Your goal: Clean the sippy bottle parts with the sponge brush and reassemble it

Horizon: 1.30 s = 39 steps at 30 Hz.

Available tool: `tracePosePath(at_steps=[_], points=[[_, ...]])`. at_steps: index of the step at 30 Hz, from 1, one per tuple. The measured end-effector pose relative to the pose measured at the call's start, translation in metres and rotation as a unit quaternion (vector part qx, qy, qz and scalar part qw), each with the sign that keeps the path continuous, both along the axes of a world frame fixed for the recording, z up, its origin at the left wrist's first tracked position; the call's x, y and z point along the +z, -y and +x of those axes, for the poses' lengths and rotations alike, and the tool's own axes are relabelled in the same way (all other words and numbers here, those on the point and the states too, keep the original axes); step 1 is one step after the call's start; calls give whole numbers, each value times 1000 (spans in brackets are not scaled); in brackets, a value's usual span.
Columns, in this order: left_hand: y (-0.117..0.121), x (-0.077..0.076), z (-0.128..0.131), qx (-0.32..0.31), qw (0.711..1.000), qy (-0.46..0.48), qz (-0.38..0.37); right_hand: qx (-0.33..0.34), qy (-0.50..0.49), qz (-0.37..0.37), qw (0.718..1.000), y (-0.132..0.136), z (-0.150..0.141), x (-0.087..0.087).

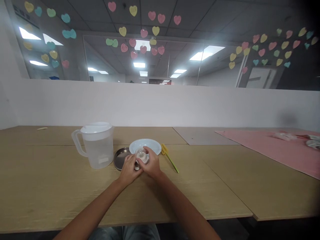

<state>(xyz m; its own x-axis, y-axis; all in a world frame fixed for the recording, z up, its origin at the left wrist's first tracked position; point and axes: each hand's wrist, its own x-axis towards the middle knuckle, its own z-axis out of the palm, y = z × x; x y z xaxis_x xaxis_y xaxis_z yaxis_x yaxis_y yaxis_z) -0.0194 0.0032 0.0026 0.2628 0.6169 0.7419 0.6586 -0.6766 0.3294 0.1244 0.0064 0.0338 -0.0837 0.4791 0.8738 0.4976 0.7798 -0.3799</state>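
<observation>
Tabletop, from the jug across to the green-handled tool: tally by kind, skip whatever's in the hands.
Jug: 1
Round dishes: 2 (white dish, metal dish)
Green-handled tool: 1
Total: 4
Skipped: clear-and-white item between left hand and right hand.

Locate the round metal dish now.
In the head view, the round metal dish sits left of centre, between the translucent plastic pitcher and the shallow white bowl.
</observation>
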Motion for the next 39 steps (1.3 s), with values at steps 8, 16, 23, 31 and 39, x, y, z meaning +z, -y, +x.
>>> tracePosePath(at_steps=[8,16,23,31,39], points=[[-4,-4,-3,0,1000,4,17,1,-56,-54,997,3,-2,4],[-4,-5,-3,-5,999,-17,30,-24,-54,-21,998,1,-1,4],[-2,1,-1,17,999,-15,28,-36,34,148,988,0,0,-1],[-2,2,-1,26,999,-29,14,-28,-138,39,989,-1,2,0],[0,3,0,24,999,-22,8,-101,-220,-11,970,-13,7,13]])
